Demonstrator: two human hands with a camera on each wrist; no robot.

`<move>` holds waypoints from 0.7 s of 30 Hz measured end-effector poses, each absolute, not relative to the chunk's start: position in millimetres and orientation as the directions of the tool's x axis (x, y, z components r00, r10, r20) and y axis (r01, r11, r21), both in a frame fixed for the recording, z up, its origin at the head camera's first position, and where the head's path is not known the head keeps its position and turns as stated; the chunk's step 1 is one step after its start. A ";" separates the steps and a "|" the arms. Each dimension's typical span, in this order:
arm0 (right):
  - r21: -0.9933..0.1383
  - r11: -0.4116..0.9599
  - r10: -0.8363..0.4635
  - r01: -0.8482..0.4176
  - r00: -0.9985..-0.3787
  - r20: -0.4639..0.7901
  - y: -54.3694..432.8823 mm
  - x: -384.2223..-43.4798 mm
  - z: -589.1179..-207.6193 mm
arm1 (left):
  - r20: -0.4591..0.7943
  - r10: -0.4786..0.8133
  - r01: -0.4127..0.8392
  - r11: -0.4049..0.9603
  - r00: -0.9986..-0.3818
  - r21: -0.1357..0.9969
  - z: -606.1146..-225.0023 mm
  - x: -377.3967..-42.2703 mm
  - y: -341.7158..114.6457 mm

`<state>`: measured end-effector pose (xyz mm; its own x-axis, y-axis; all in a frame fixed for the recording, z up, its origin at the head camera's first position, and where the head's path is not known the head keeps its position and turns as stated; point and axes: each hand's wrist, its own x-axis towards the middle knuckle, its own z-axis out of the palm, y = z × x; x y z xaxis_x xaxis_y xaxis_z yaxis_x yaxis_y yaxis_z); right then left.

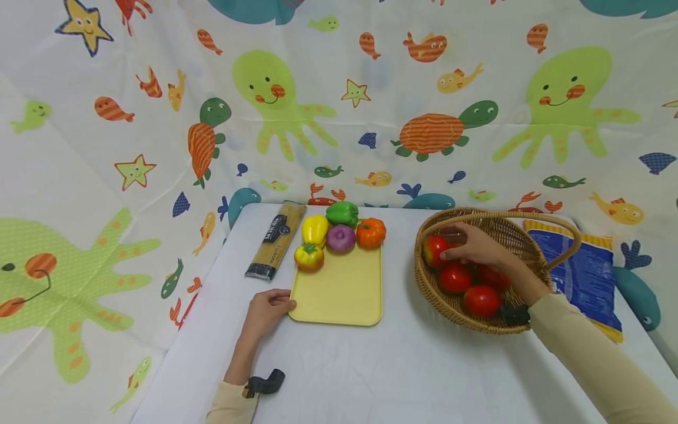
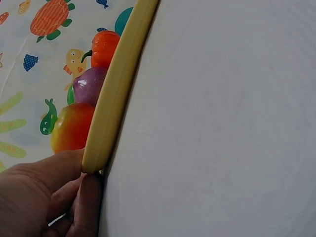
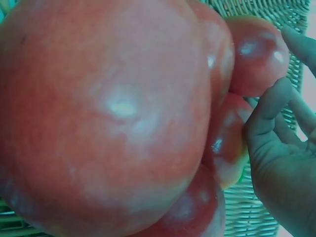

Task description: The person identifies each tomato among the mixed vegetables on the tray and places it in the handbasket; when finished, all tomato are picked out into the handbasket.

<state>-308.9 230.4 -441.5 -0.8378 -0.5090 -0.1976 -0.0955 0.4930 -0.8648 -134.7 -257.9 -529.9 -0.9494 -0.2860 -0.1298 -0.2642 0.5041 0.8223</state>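
My left hand (image 1: pixel 268 312) pinches the near-left corner of a yellow tray (image 1: pixel 339 294); the thumb lies over the rim in the left wrist view. At the tray's far side sit a yellow pepper (image 1: pixel 315 228), a green pepper (image 1: pixel 342 213), a purple onion (image 1: pixel 341 239), an orange pumpkin (image 1: pixel 371 233) and a yellow-red tomato (image 1: pixel 309 258). My right hand (image 1: pixel 479 244) reaches into a wicker basket (image 1: pixel 429 288) holding several red tomatoes (image 1: pixel 482 301). Its thumb and fingers are spread at the edge of the leftmost tomato (image 3: pixel 259 57).
A pack of spaghetti (image 1: pixel 275 241) lies left of the tray. Behind the basket, on the right, is a blue and yellow bag (image 1: pixel 580 271). The basket's handle (image 1: pixel 569 250) arches over the right forearm. A patterned sea-animal cloth (image 1: pixel 344 118) hangs behind the table.
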 end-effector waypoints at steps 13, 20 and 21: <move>-0.905 0.419 -0.513 -0.074 -0.842 -0.168 232.3 -302.0 -424.1 | -0.133 -0.279 -0.262 0.497 -0.951 0.827 -531.8 -134.7 -257.9; -0.892 0.422 -0.522 -0.162 -0.848 -0.094 232.9 -288.0 -402.3 | -0.134 -0.278 -0.263 0.503 -0.951 0.823 -530.3 -135.9 -257.7; -0.888 0.430 -0.518 -0.166 -0.851 -0.092 233.3 -285.0 -399.1 | -0.133 -0.276 -0.261 0.504 -0.952 0.823 -530.2 -136.2 -258.1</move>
